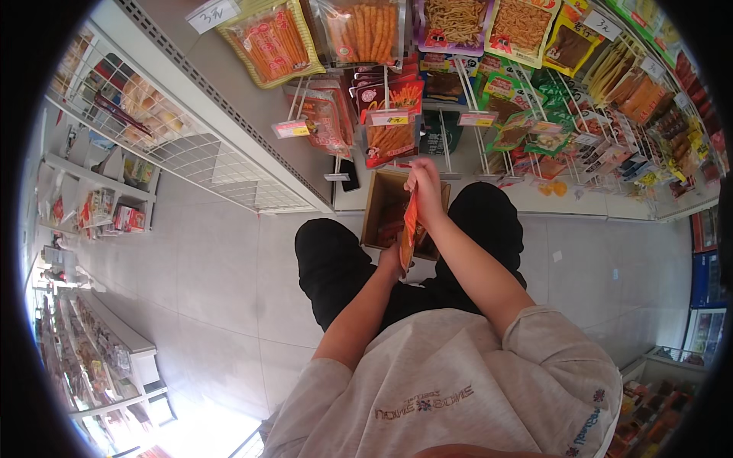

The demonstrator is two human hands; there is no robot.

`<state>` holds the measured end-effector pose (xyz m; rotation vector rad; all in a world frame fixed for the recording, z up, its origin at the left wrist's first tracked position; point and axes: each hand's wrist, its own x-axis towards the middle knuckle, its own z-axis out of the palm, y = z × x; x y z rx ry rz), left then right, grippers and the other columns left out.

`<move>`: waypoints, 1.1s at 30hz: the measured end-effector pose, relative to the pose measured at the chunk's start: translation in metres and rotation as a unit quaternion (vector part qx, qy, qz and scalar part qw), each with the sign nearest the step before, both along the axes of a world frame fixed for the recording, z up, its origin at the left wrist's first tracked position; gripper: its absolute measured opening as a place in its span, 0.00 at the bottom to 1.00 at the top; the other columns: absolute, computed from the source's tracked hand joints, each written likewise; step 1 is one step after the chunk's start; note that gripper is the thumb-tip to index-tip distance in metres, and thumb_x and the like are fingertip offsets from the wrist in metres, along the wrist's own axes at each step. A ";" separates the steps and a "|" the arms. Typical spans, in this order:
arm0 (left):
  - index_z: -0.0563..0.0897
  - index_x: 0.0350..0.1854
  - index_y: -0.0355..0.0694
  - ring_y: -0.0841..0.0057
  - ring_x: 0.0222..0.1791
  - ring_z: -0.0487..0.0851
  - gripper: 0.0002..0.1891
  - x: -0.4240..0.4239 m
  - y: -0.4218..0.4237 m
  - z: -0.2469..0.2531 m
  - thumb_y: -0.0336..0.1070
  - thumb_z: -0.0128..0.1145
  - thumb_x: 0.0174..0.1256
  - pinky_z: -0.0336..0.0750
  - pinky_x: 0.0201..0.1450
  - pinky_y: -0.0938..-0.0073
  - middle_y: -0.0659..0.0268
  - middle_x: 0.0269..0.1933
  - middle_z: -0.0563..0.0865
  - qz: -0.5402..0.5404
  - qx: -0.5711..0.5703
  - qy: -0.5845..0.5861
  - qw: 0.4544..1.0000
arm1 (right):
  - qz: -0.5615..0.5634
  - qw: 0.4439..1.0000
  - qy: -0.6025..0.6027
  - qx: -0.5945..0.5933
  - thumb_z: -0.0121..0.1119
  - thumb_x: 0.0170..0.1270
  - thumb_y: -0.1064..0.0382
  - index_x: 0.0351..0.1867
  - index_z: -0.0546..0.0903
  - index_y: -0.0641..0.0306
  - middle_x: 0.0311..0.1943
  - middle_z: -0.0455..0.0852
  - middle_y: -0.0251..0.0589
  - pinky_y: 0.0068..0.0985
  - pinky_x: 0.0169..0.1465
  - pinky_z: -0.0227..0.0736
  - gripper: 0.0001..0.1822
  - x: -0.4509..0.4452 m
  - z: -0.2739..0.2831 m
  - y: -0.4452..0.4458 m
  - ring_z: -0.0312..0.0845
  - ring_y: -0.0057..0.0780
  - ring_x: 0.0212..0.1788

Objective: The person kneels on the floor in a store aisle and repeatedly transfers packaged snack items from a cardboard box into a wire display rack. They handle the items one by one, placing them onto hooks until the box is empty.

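An orange-red snack packet [408,232] is seen nearly edge-on between my hands, above an open cardboard box [373,200]. My left hand [391,261] grips its lower end, the fingers partly hidden behind it. At the upper end my right hand [425,189] has hold of it with bent fingers. More reddish packets [391,220] lie inside the box, which stands between my knees against the shelf base. Just beyond my right hand, similar red snack packets [392,140] hang on a hook with a price tag.
Hooks ahead carry other bagged snacks [449,26], and red-and-white packets [327,117] hang at the left. A dark phone-like object [350,174] rests on the shelf base [349,201]. A wire rack [189,149] juts out on the left. Grey tiled floor [223,257] surrounds me.
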<state>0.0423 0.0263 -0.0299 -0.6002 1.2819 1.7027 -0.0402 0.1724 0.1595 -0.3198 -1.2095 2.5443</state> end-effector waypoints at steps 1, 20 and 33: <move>0.83 0.63 0.49 0.61 0.42 0.87 0.29 0.000 -0.001 -0.005 0.66 0.58 0.73 0.81 0.46 0.59 0.61 0.48 0.88 -0.004 0.024 0.008 1.000 | -0.052 0.999 -0.014 0.004 0.55 0.78 0.58 0.45 0.73 0.55 0.27 0.68 0.26 0.24 0.39 0.67 0.06 0.004 -0.008 -0.005 0.65 0.17 0.27; 0.55 0.81 0.60 0.52 0.72 0.65 0.51 0.022 0.023 0.061 0.74 0.63 0.61 0.74 0.62 0.59 0.57 0.78 0.59 0.263 0.212 0.136 0.931 | 0.369 0.627 -0.028 0.685 0.71 0.58 0.28 0.86 0.52 0.45 0.84 0.49 0.63 0.49 0.81 0.52 0.61 0.080 -0.065 -0.050 0.49 0.69 0.83; 0.78 0.59 0.51 0.67 0.36 0.84 0.19 -0.003 0.006 0.023 0.55 0.48 0.77 0.78 0.42 0.61 0.64 0.38 0.85 0.008 -0.064 -0.071 0.995 | 0.218 0.955 -0.135 0.151 0.64 0.78 0.60 0.54 0.86 0.66 0.44 0.91 0.33 0.24 0.49 0.81 0.12 0.026 -0.057 0.011 0.86 0.19 0.44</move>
